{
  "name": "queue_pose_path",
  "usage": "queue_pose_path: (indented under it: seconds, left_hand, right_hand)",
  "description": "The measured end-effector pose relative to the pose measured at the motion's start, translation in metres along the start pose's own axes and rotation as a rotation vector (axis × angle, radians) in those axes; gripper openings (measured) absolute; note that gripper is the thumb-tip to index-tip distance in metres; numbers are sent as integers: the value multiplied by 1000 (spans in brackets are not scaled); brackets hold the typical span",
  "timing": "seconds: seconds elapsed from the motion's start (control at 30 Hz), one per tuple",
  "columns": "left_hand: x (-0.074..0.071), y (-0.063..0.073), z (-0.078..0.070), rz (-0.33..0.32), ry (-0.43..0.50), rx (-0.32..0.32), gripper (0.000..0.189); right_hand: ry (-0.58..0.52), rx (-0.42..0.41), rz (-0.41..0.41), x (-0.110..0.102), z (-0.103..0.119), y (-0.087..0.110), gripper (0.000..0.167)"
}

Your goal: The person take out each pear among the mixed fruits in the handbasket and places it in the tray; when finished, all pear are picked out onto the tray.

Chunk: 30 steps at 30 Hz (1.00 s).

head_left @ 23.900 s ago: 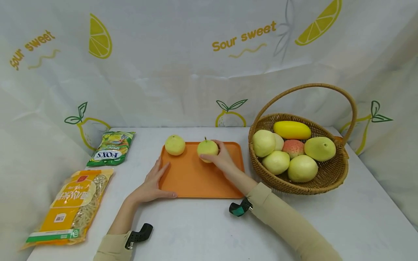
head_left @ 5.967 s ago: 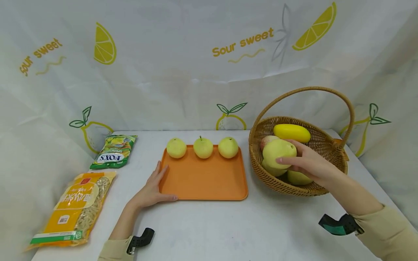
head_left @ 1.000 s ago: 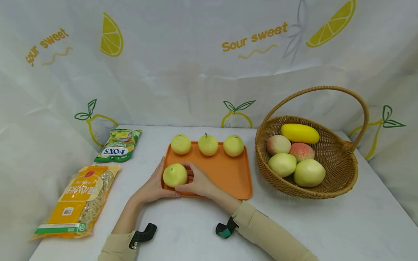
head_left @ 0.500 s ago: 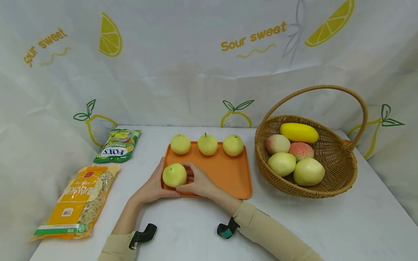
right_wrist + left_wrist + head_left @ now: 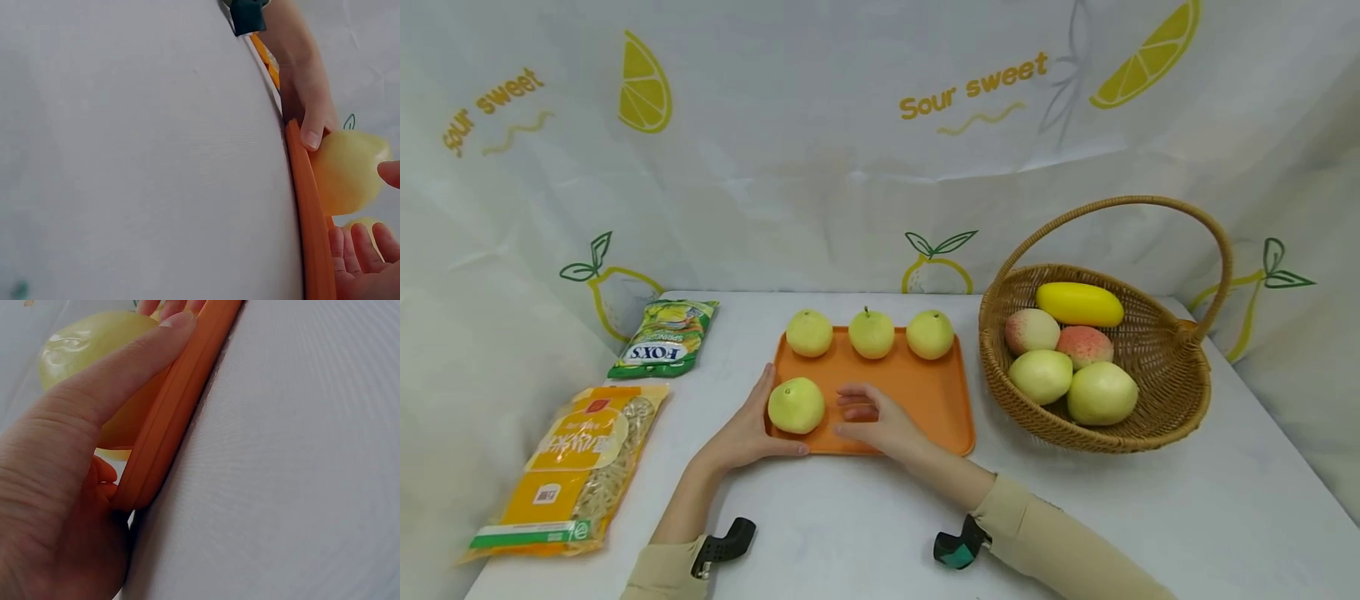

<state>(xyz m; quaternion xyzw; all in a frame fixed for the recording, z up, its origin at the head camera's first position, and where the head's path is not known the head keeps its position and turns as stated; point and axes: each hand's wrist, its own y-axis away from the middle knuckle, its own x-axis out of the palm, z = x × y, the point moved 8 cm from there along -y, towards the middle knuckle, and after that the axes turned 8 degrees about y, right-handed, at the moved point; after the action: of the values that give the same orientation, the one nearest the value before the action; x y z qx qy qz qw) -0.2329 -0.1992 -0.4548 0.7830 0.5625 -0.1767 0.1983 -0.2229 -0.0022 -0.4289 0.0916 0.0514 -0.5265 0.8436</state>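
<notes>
Likely at release of yellow-green fruit on orange tray, with right hand spread, left hand splayed; next, withdraw right clear.

Counted one left hand and one right hand, two black wrist devices, two sleeves. One orange tray bore four yellow-green fruits. One wicker basket held five: one long yellow fruit, two peach-like fruits, two pale fruits. Packets numbered two: one green packet, one orange packet. Backdrop had two "Sour sweet" prints, two lemon slices, three outlined lemons.
</notes>
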Motion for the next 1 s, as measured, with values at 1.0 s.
queue_pose_path:
  seconds: [1.0]
  left_hand:
    - [2, -1, 3, 28, -29, -34, 136]
  right_hand:
    - [131, -83, 139, -81, 39, 68, 29]
